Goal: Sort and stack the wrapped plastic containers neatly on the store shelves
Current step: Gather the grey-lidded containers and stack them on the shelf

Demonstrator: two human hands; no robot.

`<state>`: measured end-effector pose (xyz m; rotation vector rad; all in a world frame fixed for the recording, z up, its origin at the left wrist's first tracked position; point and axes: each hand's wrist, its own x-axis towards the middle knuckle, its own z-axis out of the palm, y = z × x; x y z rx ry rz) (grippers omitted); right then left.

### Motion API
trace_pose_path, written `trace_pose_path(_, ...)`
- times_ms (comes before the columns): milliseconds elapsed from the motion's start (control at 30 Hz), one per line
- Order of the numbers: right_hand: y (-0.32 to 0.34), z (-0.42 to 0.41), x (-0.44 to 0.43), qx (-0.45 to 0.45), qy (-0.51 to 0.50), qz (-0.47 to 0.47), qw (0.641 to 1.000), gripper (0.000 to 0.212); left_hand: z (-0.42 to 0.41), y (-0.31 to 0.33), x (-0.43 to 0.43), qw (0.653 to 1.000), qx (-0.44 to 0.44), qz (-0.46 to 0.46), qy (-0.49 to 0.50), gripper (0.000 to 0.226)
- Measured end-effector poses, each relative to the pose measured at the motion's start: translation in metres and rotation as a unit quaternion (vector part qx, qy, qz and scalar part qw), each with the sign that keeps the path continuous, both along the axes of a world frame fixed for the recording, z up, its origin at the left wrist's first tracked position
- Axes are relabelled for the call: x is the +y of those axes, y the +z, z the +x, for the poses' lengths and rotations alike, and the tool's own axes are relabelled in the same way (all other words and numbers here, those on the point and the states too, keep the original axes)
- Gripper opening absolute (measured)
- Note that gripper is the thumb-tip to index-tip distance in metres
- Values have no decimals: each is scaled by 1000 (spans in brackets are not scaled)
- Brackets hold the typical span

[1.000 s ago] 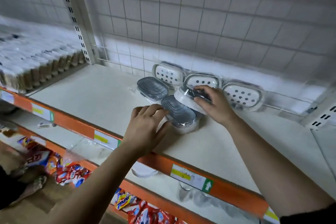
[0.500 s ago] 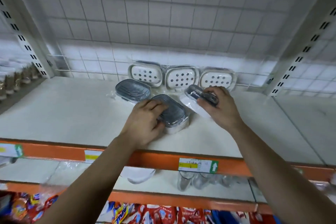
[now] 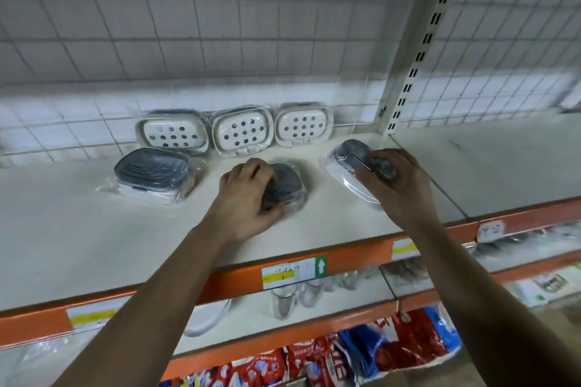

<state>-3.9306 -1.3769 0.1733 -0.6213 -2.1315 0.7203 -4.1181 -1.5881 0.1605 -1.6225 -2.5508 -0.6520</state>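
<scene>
Done: a row of standing containers [image 3: 242, 130] is seen set on edge against the wire back [image 3: 188, 41], just beyond the fingertips of both hands
Left to do: three dark-lidded containers are judged not yet placed, and no stack is seen on the shelf [image 3: 94, 229]
Left hand [image 3: 248, 198]: fingers are curled over the middle container [image 3: 292, 182], which is held flat on the shelf beneath the palm
Right hand [image 3: 399, 185]: the tilted container [image 3: 345, 155] is gripped at its near end, white base turned down and to the left; whether it touches the shelf cannot be told
Loose container [image 3: 154, 173]: found lying flat, lid up, well to the left of the left hand, touched by neither hand
Progress: put at roughly halfway, as a judgement only
Count, containers: six wrapped, of which three are standing, one is lying free and two are held
Count, hands: two, both occupied
Below the wrists: a price label [image 3: 292, 270] is fixed to the orange shelf edge; drinking glasses [image 3: 283, 302] are stood on the next shelf down, too blurred to be counted
</scene>
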Motion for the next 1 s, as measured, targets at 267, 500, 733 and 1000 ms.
trace_pose_path(267, 4, 75, 27, 14, -57, 35, 998, 45, 43, 4, 44, 998, 13, 24, -49, 71)
trace_pose_path(500, -10, 188, 83, -7, -103, 55, 993, 48, 143, 11, 110, 989, 50, 119, -73, 57)
trace_pose_path(733, -19, 351, 133, 6, -177, 58, 983, 45, 286, 12, 208, 972, 76, 169, -141, 53)
trace_pose_path(1000, -44, 521, 153, -6, -320, 62, 945, 50, 435, -12, 307, 962, 65, 93, -247, 61)
